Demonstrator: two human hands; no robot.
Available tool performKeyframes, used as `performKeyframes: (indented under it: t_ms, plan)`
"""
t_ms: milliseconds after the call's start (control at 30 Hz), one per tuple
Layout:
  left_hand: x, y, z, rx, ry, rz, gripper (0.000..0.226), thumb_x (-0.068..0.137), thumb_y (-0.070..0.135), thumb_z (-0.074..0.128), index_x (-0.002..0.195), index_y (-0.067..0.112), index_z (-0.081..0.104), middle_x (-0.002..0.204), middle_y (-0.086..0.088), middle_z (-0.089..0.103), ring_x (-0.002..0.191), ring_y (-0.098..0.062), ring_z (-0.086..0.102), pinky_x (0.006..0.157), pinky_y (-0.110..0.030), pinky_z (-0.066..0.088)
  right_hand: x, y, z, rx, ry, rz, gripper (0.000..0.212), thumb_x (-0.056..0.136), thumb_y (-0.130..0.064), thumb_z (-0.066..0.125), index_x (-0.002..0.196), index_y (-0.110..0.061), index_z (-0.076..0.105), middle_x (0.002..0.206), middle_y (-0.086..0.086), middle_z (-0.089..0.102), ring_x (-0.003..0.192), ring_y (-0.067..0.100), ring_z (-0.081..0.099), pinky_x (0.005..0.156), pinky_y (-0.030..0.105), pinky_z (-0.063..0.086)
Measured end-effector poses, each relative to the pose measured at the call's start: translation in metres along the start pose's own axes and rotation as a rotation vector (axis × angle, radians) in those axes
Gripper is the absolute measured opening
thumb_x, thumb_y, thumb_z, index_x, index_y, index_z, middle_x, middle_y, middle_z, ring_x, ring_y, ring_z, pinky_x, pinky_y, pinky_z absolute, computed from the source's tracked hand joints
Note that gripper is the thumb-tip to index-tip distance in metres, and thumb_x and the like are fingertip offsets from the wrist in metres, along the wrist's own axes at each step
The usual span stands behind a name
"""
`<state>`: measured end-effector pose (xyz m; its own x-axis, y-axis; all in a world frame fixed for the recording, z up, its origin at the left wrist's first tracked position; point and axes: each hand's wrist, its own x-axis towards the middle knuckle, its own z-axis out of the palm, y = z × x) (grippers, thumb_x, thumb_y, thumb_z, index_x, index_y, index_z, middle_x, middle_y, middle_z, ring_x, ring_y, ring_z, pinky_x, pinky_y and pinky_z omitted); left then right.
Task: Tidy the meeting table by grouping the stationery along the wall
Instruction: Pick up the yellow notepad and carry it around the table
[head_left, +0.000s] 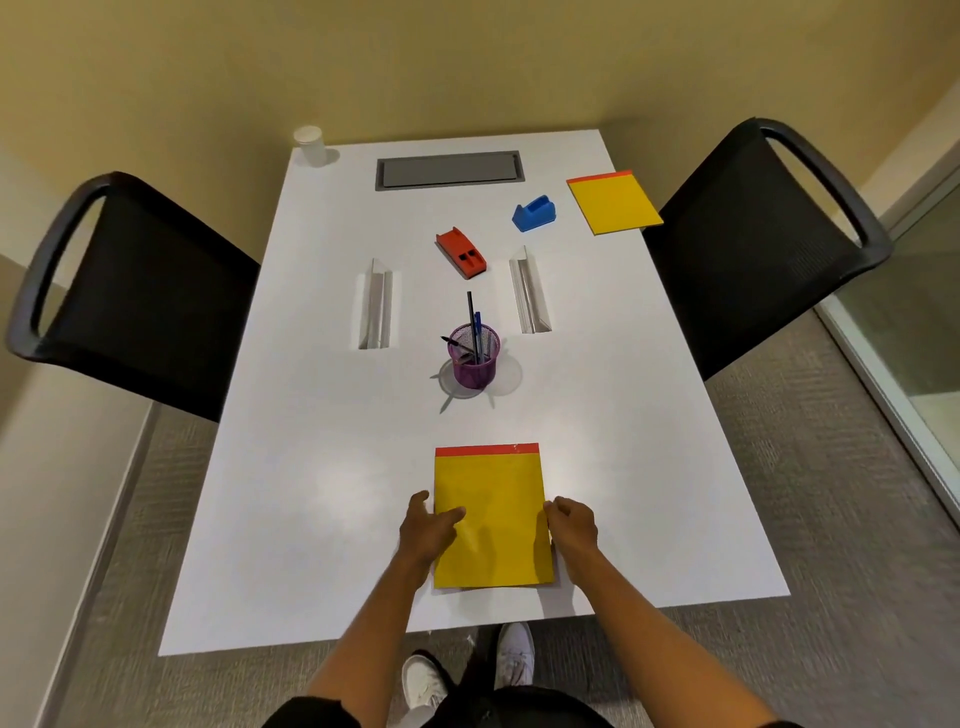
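Observation:
A yellow notepad with a red top strip lies near the front edge of the white table. My left hand holds its left edge, thumb lying on the yellow cover. My right hand grips its right edge with curled fingers. Mid-table stands a purple mesh pen cup with several pens. Beyond it lie a red stapler-like item, a blue tape dispenser and a second yellow notepad at the far right. Two clear acrylic sign holders lie flat.
A white paper cup stands at the far left corner by the beige wall. A grey cable hatch is set in the table's far end. Black mesh chairs flank the table, one on the left and one on the right. A glass partition stands at the right.

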<state>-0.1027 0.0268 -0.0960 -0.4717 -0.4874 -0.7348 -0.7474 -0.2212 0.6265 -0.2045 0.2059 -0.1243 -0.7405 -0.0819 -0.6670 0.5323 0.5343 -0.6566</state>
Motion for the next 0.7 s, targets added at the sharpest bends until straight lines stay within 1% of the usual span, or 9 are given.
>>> performKeyframes:
  t_ms: [100,167,233,300,367,467,567,633,700]
  plan:
    - [0.002,-0.001,0.001,0.027,0.038,-0.012,0.072,0.088,0.019,0.067,0.148,0.011,0.028,0.153,-0.015,0.034,0.133,-0.036,0.043,0.108,-0.048,0.041,0.003,0.003,-0.002,-0.020,-0.048,0.002,0.028,0.097,-0.012,0.051,0.072,-0.004,0.060,0.076,0.016,0.056,0.072,0.025,0.052,0.068,0.034,0.042]
    - [0.002,-0.002,0.004,0.042,0.051,-0.022,0.066,0.087,0.009,0.066,0.145,0.006,0.034,0.150,-0.017,0.037,0.131,-0.037,0.045,0.107,-0.050,0.042,0.005,0.006,-0.004,-0.022,-0.060,-0.015,0.018,0.094,-0.008,0.055,0.093,0.001,0.071,0.091,0.019,0.067,0.087,0.034,0.063,0.079,0.042,0.052]
    - [0.000,-0.002,0.006,0.069,0.065,-0.033,0.056,0.084,0.000,0.064,0.138,0.001,0.047,0.140,-0.020,0.049,0.122,-0.038,0.052,0.101,-0.049,0.047,0.005,0.005,-0.006,-0.004,-0.059,-0.016,0.022,0.092,-0.006,0.058,0.110,-0.002,0.071,0.106,0.016,0.070,0.099,0.035,0.064,0.088,0.047,0.055]
    - [-0.003,0.000,0.006,0.057,0.061,-0.035,0.044,0.080,-0.002,0.064,0.124,-0.002,0.060,0.126,-0.022,0.061,0.111,-0.038,0.060,0.095,-0.047,0.051,0.005,0.005,-0.008,0.013,-0.060,-0.022,0.023,0.091,-0.005,0.059,0.111,-0.004,0.070,0.109,0.015,0.070,0.099,0.034,0.065,0.090,0.048,0.055]
    - [-0.010,0.002,0.005,0.038,0.054,-0.013,0.043,0.068,0.005,0.069,0.110,-0.003,0.067,0.113,-0.021,0.066,0.104,-0.038,0.063,0.092,-0.047,0.053,0.005,0.005,-0.011,0.022,-0.059,-0.029,0.023,0.091,-0.006,0.059,0.112,-0.006,0.070,0.111,0.016,0.070,0.100,0.033,0.065,0.092,0.049,0.054]
    - [-0.018,0.004,0.003,0.001,0.079,0.033,0.040,0.049,0.013,0.059,0.087,0.003,0.069,0.097,-0.019,0.068,0.092,-0.036,0.064,0.085,-0.046,0.054,0.005,0.003,-0.016,0.024,-0.072,-0.046,0.028,0.093,-0.010,0.060,0.120,-0.007,0.067,0.122,0.013,0.066,0.109,0.031,0.062,0.097,0.048,0.051]
    - [-0.023,0.006,0.000,-0.056,0.075,0.061,0.018,0.066,0.001,0.066,0.082,0.008,0.060,0.094,-0.017,0.063,0.083,-0.030,0.060,0.078,-0.042,0.052,0.003,-0.005,-0.019,0.060,-0.106,-0.097,0.026,0.095,-0.011,0.057,0.121,-0.009,0.063,0.129,0.010,0.060,0.119,0.030,0.056,0.101,0.044,0.049]
    - [-0.025,0.007,-0.002,-0.080,0.055,0.081,0.016,0.078,-0.007,0.062,0.082,0.007,0.056,0.092,-0.014,0.060,0.079,-0.024,0.058,0.071,-0.035,0.050,0.001,-0.010,-0.021,0.102,-0.148,-0.121,0.017,0.097,-0.012,0.053,0.112,-0.013,0.061,0.125,0.012,0.060,0.110,0.028,0.058,0.095,0.041,0.051]
    - [-0.028,0.008,-0.005,-0.092,0.049,0.104,0.017,0.079,-0.008,0.062,0.080,0.007,0.054,0.086,-0.011,0.059,0.075,-0.021,0.057,0.065,-0.030,0.047,-0.002,-0.015,-0.023,0.136,-0.181,-0.145,0.010,0.098,-0.013,0.052,0.104,-0.016,0.059,0.118,0.013,0.061,0.101,0.025,0.059,0.089,0.039,0.051]
